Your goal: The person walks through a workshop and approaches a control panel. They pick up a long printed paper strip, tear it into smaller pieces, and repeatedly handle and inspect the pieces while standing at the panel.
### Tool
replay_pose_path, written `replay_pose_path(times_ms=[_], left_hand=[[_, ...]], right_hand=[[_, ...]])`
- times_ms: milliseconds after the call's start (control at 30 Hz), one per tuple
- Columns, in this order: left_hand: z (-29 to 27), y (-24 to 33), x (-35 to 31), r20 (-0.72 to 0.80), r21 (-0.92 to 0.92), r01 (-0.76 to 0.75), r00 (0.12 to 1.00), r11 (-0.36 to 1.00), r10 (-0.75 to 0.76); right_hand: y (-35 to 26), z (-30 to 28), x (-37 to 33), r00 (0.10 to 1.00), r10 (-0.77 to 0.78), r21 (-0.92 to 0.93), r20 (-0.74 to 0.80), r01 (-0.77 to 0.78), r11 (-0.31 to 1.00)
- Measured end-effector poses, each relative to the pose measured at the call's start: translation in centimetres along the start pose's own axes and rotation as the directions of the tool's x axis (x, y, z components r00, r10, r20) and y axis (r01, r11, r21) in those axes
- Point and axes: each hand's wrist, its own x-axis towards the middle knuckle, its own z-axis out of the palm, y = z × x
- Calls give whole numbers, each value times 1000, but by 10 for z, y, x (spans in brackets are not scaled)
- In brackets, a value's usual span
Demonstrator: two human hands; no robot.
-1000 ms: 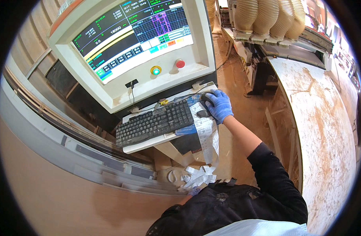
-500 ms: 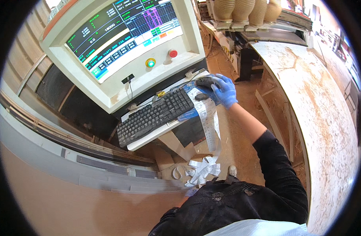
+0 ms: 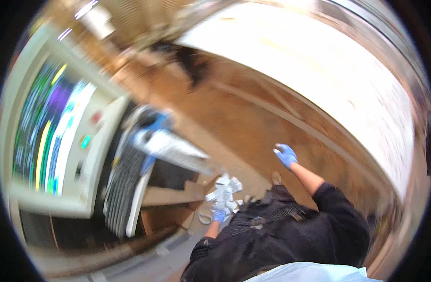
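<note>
My right hand (image 3: 286,156), in a blue glove, hangs in the air over the sawdust-brown floor. It holds nothing and its fingers are partly spread. Low in front of my body is my left hand (image 3: 219,215), also blue-gloved, beside a heap of white label strip (image 3: 223,189). Its fingers are too small and blurred to read, and I cannot tell whether it touches the strip. To the left, a black keyboard (image 3: 123,190) lies on a narrow shelf, with a dark mouse (image 3: 147,117) at its far end. A length of label strip (image 3: 170,148) trails off that shelf.
A control cabinet with a lit screen (image 3: 48,136), a glowing green button (image 3: 85,141) and a red button (image 3: 96,117) stands at left. A long white board (image 3: 300,51) spans the far right side. Ribbed hoses (image 3: 131,19) show blurred at the back.
My right hand has left the mouse and come back toward my body, opening. The view has swung right, so the cabinet and keyboard sit farther left. My left hand shows more fully.
</note>
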Motion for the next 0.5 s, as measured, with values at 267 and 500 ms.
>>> replay_pose_path(times_ms=[267, 500], left_hand=[[-7, 74, 83, 217, -231, -73, 968, 970, 125], [31, 220, 144, 345, -137, -160, 918, 978, 199]], right_hand=[[141, -127, -59, 790, 501, 186, -355, -465, 865], [288, -255, -107, 483, 591, 299, -646, -552, 778]])
